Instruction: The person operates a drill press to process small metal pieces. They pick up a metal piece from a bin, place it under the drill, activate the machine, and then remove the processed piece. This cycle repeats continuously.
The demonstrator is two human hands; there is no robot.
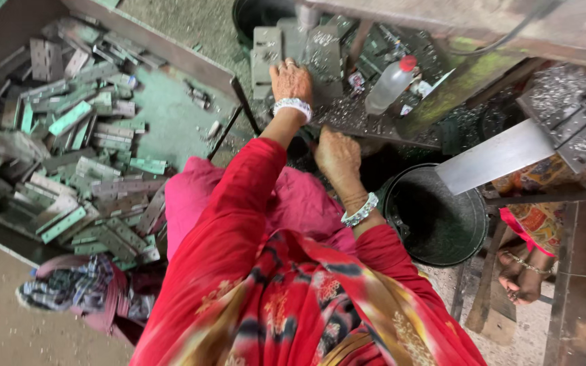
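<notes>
Workpiece: a grey metal hinge plate [304, 57] lies on the machine table [374, 122], under my left hand, beside the upright press block [266, 57].
Left hand: my left hand [291, 81] lies flat on the plate, fingers spread and pressing; the grip is not closed round anything.
Right hand: my right hand [337, 154] hangs lower, near the table's front edge; the fingers are hidden, so I cannot tell whether this grip is open or closed.
Near surroundings: metal chips [347, 112] litter the table; a clear plastic bottle with a red cap [389, 85] lies just beside the plate.
Stock: a crate on my left [171, 102] holds a large heap of hinge plates [83, 163], grey and green.
Receiver: a dark bucket [435, 217] stands below a sloping metal chute [493, 157].
Progress: judged from the full crate, most of the pieces appear to be waiting; one plate is at the machine.
Bystander: another person's foot [520, 274] shows at right.
</notes>
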